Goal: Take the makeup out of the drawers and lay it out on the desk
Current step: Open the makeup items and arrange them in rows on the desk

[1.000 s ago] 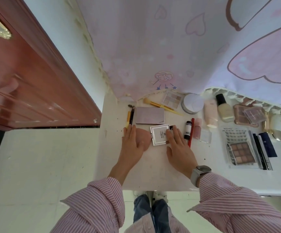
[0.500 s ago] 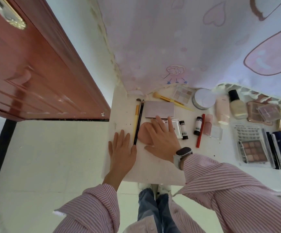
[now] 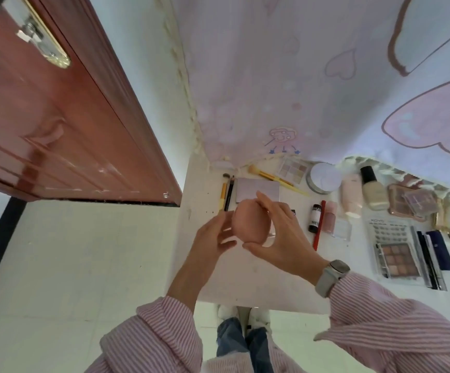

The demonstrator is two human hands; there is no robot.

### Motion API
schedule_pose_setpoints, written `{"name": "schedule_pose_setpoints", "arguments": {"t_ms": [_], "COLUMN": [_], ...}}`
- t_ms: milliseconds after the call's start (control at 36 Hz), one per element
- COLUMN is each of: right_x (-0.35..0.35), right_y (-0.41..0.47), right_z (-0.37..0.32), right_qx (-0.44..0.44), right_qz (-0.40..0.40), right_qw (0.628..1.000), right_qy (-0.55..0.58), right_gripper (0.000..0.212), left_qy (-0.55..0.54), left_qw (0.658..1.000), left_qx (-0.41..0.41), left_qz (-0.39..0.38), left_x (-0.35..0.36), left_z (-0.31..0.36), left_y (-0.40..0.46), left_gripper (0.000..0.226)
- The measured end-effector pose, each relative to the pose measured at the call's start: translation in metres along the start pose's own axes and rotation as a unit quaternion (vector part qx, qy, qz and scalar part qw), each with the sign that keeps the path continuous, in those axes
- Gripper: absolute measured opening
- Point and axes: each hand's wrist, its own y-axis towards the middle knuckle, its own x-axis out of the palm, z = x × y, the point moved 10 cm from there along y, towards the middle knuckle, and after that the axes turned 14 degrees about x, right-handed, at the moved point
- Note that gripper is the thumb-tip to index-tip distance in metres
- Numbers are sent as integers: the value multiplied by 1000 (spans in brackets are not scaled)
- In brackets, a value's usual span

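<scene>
A pink egg-shaped makeup sponge (image 3: 250, 220) is lifted above the white desk (image 3: 205, 184). My right hand (image 3: 280, 232) grips it between thumb and fingers. My left hand (image 3: 213, 238) is just left of the sponge, fingers relaxed, fingertips at its side. Behind the sponge lies a mauve rectangular palette (image 3: 258, 188). A small yellow brush and a black pencil (image 3: 227, 195) lie to the left of that palette. The square white compact is mostly hidden by my right hand.
Along the desk to the right lie a yellow brush (image 3: 275, 180), a round jar (image 3: 323, 177), bottles (image 3: 374, 189), a red pencil (image 3: 319, 224), eyeshadow palettes (image 3: 398, 258) and dark sticks (image 3: 433, 254). A red-brown door (image 3: 57, 135) stands at the left. A pink curtain (image 3: 299, 76) hangs behind.
My right hand has picked the sponge up off the desk. My left hand has lifted from the desk and come up beside the sponge.
</scene>
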Motion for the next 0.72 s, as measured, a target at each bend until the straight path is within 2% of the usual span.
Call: {"name": "schedule_pose_setpoints", "arguments": {"t_ms": [56,111,167,306,444,583,639,722], "right_x": [-7,-16,-31,-66,-109,-144,-156,-158], "right_y": [-1,-2,-1,1,5,5,2,-2], "right_z": [-6,-14,-22,-51,-80,-120,-133,-139], "right_qx": [0,7,8,-60,-85,-82,-84,-70], "right_qz": [-11,-25,-25,-2,41,17,30,43], "right_qw": [1000,999,1000,998,996,996,995,993], "right_qy": [-14,-19,-9,-31,-7,-21,-46,-83], "right_gripper": [95,94,92,79,63,43,41,42], "left_qy": [-93,-120,-142,-211,-287,-298,-300,-316], "left_qw": [993,986,981,968,942,931,926,922], "left_qx": [-33,-29,-31,-17,43,131,150,163], "left_qz": [-68,-110,-126,-137,-169,-167,-172,-156], "left_x": [25,41,50,66,87,91,96,98], "left_z": [6,20,33,65,121,163,175,179], "left_y": [-1,-2,-1,1,-4,-4,-8,-14], "left_gripper": [51,57,58,59,51,82,78,52]}}
